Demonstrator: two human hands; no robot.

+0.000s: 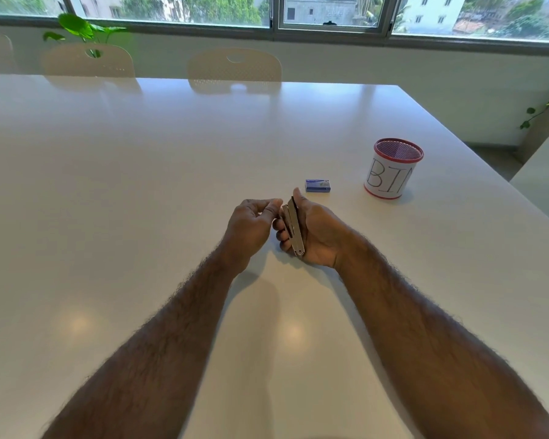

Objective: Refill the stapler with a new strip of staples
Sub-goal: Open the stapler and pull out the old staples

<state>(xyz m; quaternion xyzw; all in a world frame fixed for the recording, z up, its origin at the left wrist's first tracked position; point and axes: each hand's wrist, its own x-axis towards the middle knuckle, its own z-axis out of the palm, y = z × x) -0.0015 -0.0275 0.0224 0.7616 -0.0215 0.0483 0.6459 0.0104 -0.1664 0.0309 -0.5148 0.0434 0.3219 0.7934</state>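
Fingers (281,231) of right hand (314,236) curl round the stapler (293,229), thumb up along its far side. Left hand (251,226) fingers bent, tips pinched together just beside stapler's top end; whether they hold anything, cannot tell. Stapler is metal, hinged open, held above glossy white worktop (140,185). Blue staple box (318,186) lies near; red mesh cup (393,167) labelled BIN further right. Chairs (235,66), windows (330,11), plant (83,30) behind.

A glossy white table (140,185) faces 2 pale chairs (234,65) beneath a wide window (330,11).
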